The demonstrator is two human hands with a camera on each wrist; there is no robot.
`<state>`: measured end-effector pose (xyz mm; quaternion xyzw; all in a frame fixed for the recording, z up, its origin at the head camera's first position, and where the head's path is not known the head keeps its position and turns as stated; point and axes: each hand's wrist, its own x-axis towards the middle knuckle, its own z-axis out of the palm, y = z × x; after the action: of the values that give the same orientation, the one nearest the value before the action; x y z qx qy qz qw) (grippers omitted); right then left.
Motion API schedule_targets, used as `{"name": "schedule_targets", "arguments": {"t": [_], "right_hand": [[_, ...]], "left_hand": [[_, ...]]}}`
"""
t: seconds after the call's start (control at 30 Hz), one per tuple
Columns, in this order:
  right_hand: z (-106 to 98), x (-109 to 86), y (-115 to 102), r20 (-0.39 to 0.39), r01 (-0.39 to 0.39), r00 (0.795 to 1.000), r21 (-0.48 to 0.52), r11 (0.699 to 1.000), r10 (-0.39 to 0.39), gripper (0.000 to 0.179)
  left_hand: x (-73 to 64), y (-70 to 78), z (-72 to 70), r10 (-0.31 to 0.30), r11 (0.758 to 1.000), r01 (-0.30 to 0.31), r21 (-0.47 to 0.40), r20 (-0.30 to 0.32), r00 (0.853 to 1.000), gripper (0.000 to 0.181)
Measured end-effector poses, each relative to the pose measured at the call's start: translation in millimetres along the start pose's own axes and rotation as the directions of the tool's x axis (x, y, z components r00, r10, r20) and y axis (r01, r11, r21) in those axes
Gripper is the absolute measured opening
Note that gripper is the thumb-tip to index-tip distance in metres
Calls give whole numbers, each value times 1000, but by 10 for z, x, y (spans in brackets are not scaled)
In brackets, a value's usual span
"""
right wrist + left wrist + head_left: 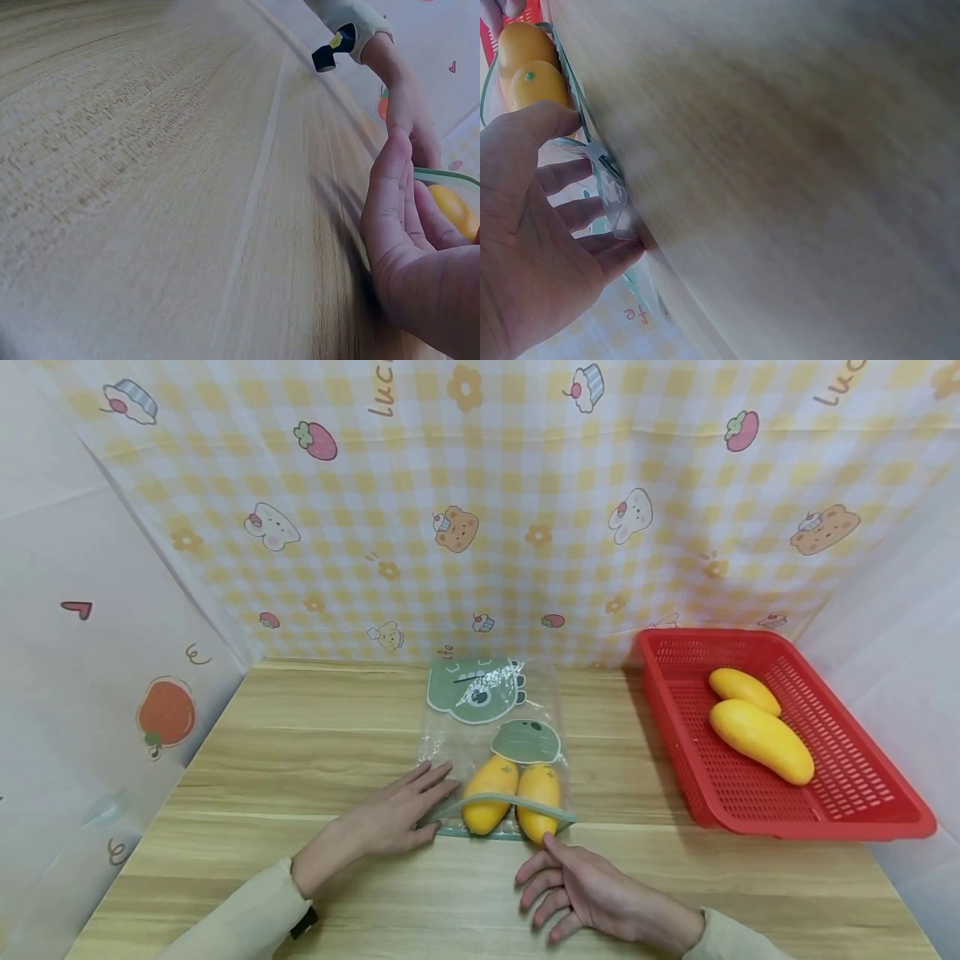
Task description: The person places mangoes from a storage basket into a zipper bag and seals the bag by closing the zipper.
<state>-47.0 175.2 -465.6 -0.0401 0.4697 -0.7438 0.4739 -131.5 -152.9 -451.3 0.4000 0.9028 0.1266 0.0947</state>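
A clear zip bag (528,742) with green cartoon prints lies flat on the table, its green-edged opening facing me. Inside are two yellow mangoes, a left mango (491,777) and a right mango (538,787); their near ends show at the mouth. My left hand (393,810) rests at the bag's left edge, fingers stretched over it. In the left wrist view, the thumb (555,120) lies by the bag's rim. My right hand (592,889) touches the near end of the right mango with a fingertip, its other fingers loosely spread; the right wrist view shows this hand (420,240) side-on.
A red plastic basket (825,828) stands at the right side of the wooden table (315,752), holding a smaller mango (744,689) and a larger mango (761,742). A checked curtain (525,585) hangs along the table's back edge.
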Motion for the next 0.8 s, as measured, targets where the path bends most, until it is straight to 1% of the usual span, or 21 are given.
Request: {"name": "schedule_targets", "arguments": {"t": [0.23,0.43,0.8], "right_hand": [[-17,-15,-11,-20,2,1000,-4,1000,-2,62],[-15,-23,-12,-60,12,998,-23,1000,-13,62],[-36,-39,-31,-106,-3,994,-36,999,-1,64]], "left_hand": [[8,1,2,-7,1000,7,0,3,1000,62],[7,9,-10,-7,1000,7,0,7,1000,62],[5,7,-9,-7,1000,7,7,8,1000,62]]}}
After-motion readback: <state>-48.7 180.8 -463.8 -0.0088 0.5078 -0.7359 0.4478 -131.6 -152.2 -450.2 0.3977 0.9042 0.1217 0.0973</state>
